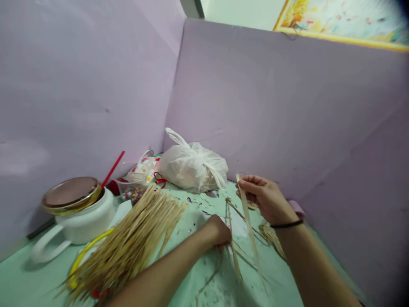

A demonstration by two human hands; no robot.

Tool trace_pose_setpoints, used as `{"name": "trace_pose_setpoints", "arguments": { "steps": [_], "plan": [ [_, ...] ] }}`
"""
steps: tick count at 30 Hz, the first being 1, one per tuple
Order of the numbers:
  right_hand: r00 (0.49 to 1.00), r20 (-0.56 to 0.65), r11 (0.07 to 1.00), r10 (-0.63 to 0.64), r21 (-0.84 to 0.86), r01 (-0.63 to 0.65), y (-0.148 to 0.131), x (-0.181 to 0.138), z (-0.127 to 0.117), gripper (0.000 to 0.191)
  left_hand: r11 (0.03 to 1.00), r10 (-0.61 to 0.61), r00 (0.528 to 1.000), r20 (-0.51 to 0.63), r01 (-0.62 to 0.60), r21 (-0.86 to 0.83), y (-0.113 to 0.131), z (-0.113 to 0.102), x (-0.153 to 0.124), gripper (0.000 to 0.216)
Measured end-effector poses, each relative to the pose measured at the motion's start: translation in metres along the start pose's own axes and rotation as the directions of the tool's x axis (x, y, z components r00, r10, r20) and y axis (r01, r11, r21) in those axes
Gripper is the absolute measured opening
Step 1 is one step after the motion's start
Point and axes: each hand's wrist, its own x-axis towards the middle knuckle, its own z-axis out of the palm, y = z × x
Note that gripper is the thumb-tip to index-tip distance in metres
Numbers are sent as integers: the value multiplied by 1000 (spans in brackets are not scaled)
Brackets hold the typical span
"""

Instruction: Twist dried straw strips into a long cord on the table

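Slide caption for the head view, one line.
Right hand holding a pale strip, left hand curled nearby, a bundle of dry strips to the left, white bag behind.

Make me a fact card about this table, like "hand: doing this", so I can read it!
Right hand: pinching a pale strip
Right wrist: black band
Left hand: low, by thin strips; fingers mostly hidden
Beside left arm: straw-coloured bundle
Far corner: tied white bag
Far left: white mug, gold-rimmed lid on top

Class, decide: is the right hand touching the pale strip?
Touching: the head view shows the right hand pinching the pale strip near its upper end.
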Motion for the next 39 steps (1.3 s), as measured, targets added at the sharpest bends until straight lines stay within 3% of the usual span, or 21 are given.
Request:
{"name": "trace_pose_setpoints", "arguments": {
  "steps": [2, 4, 6, 10, 15, 18, 22, 30, 39],
  "plan": [
    [994, -52, 935, -101, -347, 77, 16, -9, -27, 10, 996, -78, 997, 11, 77, 41, 3, -3, -2, 20],
    [990, 2, 745, -140, -658, 107, 42, -17, -43, 8, 994, -104, 994, 41, 103, 24, 6, -7, -5, 13],
    [996, 57, 658, -71, -748, 90, 68, -23, -46, 15, 996, -93, 994, 60, 93, -6, 9, -9, -7, 10],
    [985, 160, 697, 69, -713, 67, 99, -30, -35, 18, 998, -65, 996, 64, 66, -8, 9, -8, -7, 10],
    [959, 191, 792, 208, -608, -51, 97, -34, -34, 13, 999, -35, 997, 64, 34, 17, 4, -3, -3, 14],
    [893, 252, 858, 372, -460, -227, 94, -35, -37, 9, 999, -40, 997, 63, 39, 16, 3, -2, -2, 12],
    [811, 284, 853, 511, -286, -437, 94, -37, -35, 12, 998, -53, 997, 60, 52, 20, 6, -1, -3, 10],
    [767, 335, 834, 547, -133, -536, 100, -37, -38, 13, 998, -53, 998, 37, 51, 40, 9, 1, -4, 8],
    [836, 257, 874, 485, -111, -473, 99, -38, -33, 17, 995, -68, 997, 37, 65, 69, 7, 2, -2, 9]
  ]
}}
